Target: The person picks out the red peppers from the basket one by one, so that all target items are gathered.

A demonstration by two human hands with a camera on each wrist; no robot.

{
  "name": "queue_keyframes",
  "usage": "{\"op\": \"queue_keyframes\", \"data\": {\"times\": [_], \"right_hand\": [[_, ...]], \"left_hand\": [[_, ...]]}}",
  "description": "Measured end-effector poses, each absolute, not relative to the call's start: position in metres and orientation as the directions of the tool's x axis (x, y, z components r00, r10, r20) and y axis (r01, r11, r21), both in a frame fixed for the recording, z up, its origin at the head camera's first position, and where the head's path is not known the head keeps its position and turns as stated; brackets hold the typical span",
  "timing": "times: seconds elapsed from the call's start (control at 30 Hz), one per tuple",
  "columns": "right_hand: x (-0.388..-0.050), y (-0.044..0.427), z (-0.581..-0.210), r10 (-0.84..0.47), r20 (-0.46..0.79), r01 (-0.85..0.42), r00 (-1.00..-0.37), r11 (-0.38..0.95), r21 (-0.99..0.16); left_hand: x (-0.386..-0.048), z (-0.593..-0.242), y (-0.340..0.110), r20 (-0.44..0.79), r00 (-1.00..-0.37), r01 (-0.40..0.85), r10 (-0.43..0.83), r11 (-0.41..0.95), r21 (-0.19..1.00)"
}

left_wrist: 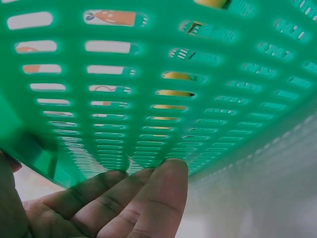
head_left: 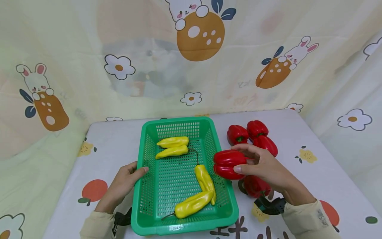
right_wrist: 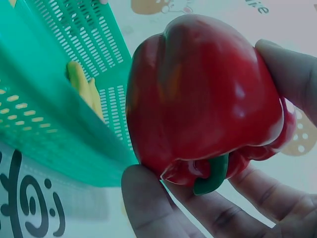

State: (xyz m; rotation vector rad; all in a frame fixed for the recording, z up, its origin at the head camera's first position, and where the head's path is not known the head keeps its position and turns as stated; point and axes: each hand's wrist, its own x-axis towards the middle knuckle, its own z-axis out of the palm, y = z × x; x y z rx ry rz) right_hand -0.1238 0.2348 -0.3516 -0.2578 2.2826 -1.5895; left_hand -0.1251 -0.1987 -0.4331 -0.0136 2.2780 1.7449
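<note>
My left hand (head_left: 126, 180) grips the left rim of a green plastic basket (head_left: 184, 229), thumb over the edge; in the left wrist view the fingers (left_wrist: 166, 198) lie against its slotted outer wall. Held by my right hand (head_left: 262, 166) is a red bell pepper (head_left: 228, 164), over the basket's right rim. Its green stem (right_wrist: 213, 176) points toward the palm in the right wrist view. Inside the basket lie several yellow peppers, two at the upper left, such as this long yellow pepper (head_left: 173, 142), and two at the lower right, one of them a yellow pepper (head_left: 194, 204).
Right of the basket, more red bell peppers lie on the table: a red pepper (head_left: 237, 134) among a group at the back, and another red pepper (head_left: 256, 186) beneath my right hand. A patterned cloth (head_left: 316, 179) covers the table. Behind it hangs a printed curtain (head_left: 149, 93).
</note>
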Motion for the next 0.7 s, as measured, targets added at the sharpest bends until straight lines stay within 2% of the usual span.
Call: {"op": "queue_keyframes", "data": {"times": [0.23, 0.7], "right_hand": [[-0.118, 0.248, -0.358, -0.308, -0.151, 0.058, -0.939, 0.291, -0.955], [-0.107, 0.277, -0.373, -0.200, -0.138, 0.080, -0.970, 0.271, -0.959]], "left_hand": [[-0.124, -0.432, -0.198, -0.220, -0.964, -0.174, 0.149, 0.276, 0.945], [-0.125, -0.433, -0.198, -0.217, -0.966, -0.172, 0.142, 0.279, 0.945]]}}
